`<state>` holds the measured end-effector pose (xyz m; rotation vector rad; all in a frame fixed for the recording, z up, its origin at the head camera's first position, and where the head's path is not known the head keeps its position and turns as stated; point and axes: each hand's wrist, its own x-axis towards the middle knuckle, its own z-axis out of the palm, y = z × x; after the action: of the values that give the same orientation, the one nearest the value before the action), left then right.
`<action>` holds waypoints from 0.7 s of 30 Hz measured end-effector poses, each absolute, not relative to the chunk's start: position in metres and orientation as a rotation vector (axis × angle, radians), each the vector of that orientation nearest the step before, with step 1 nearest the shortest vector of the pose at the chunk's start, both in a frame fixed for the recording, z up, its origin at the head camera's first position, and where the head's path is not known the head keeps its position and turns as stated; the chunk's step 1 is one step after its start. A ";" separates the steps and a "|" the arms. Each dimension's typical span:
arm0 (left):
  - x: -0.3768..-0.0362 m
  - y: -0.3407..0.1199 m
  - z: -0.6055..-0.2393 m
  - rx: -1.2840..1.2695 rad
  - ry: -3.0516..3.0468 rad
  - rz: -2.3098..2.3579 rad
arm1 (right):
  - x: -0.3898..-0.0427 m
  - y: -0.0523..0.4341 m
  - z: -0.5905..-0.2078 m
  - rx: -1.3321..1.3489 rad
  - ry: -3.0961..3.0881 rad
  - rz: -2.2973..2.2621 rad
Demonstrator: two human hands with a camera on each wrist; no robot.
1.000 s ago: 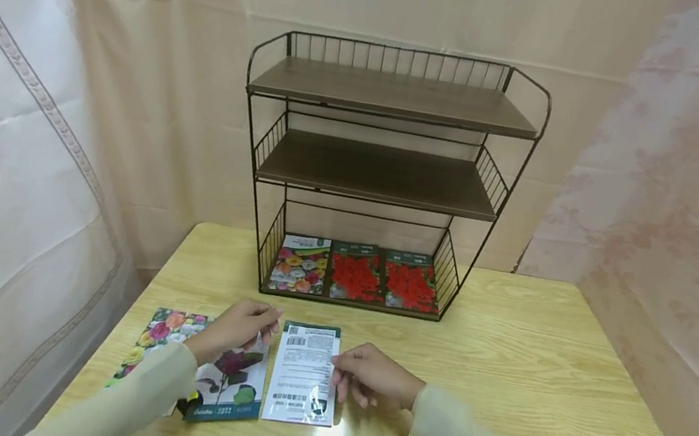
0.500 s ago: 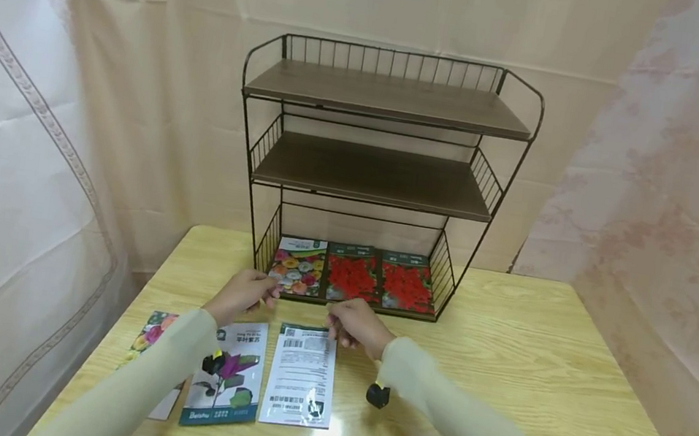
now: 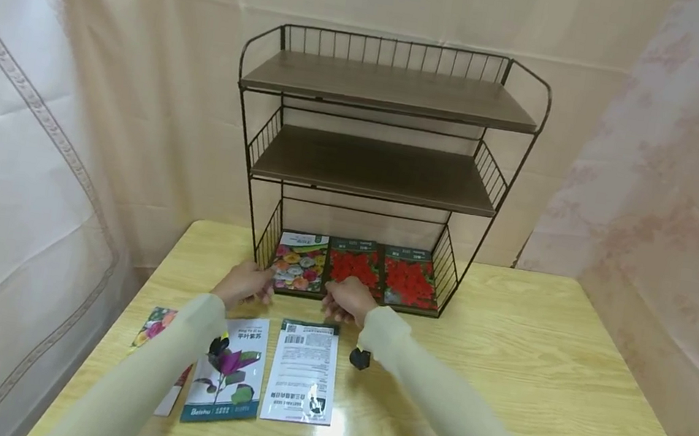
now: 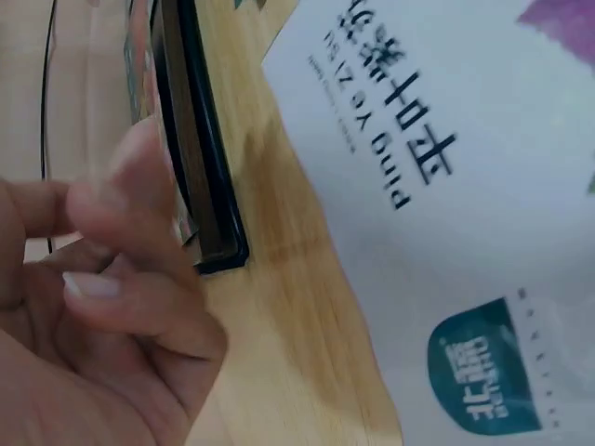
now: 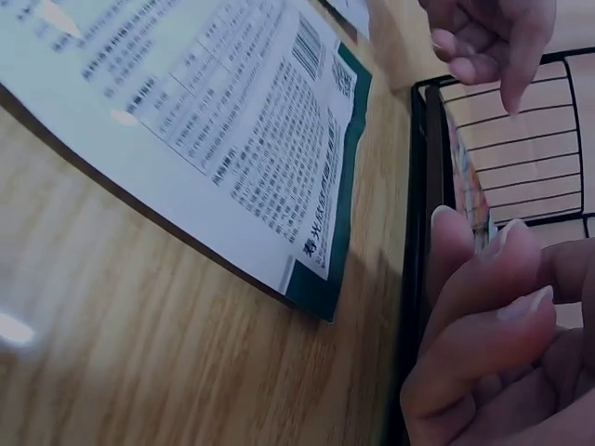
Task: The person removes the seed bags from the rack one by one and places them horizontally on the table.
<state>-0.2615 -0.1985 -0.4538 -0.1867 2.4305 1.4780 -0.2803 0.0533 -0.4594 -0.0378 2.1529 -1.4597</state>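
head view: left hand (image 3: pixel 246 283) and right hand (image 3: pixel 348 299), each grip slack with fingers loosely curled, flank a flat rectangular multicoloured-flower packet (image 3: pixel 301 263) low in a dark-brown three-tier metal-framed rack (image 3: pixel 377 170).

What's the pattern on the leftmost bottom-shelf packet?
The packet is multicoloured: a floral print in pink, white, orange and yellow, clearest in the head view.
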 end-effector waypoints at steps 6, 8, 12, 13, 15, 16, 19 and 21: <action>-0.260 -0.199 -0.453 -0.167 2.378 1.441 | -0.287 0.045 -0.468 0.000 2.115 -1.452; -0.261 -0.198 -0.452 -0.170 2.383 1.441 | -0.291 0.042 -0.470 0.019 2.065 -1.462; -0.265 -0.194 -0.455 -0.227 2.365 1.448 | -0.292 0.037 -0.471 0.062 2.003 -1.493; -0.265 -0.193 -0.456 -0.233 2.357 1.444 | -0.291 0.036 -0.471 0.076 2.002 -1.497; -0.267 -0.190 -0.460 -0.254 2.337 1.442 | -0.289 0.034 -0.470 0.103 2.007 -1.509; -0.267 -0.189 -0.461 -0.262 2.330 1.441 | -0.289 0.034 -0.470 0.115 2.012 -1.511; -0.268 -0.187 -0.465 -0.289 2.337 1.432 | -0.290 0.030 -0.470 0.131 2.048 -1.493; -0.270 -0.186 -0.466 -0.302 2.348 1.423 | -0.295 0.028 -0.473 0.136 2.080 -1.460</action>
<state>-0.2697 -0.1858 -0.4663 -0.3016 2.3479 1.4227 -0.2946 0.0277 -0.4728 0.1356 2.0804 -1.4600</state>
